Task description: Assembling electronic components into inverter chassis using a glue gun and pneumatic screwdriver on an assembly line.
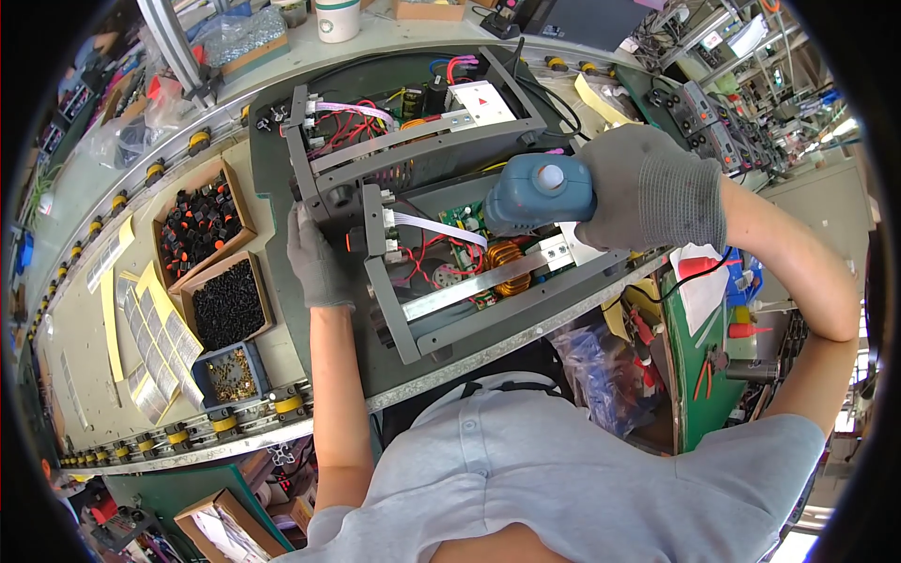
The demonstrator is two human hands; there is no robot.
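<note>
We see a blue electric screwdriver (540,192) pointing down into the open grey metal chassis (469,272), its board exposed, at twelve o'clock.

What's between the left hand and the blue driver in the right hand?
In the head view, the near chassis's grey end frame with a white ribbon cable and red wires lies between left hand and blue driver.

Cream workbench (94,310): grey pallet (282,159) carrying two open chassis, three part boxes (225,305), yellow label strips (155,328).

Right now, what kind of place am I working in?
Most likely an electronics assembly line: open grey chassis with wiring, a blue power screwdriver in the right hand, and boxes of black screws.
</note>
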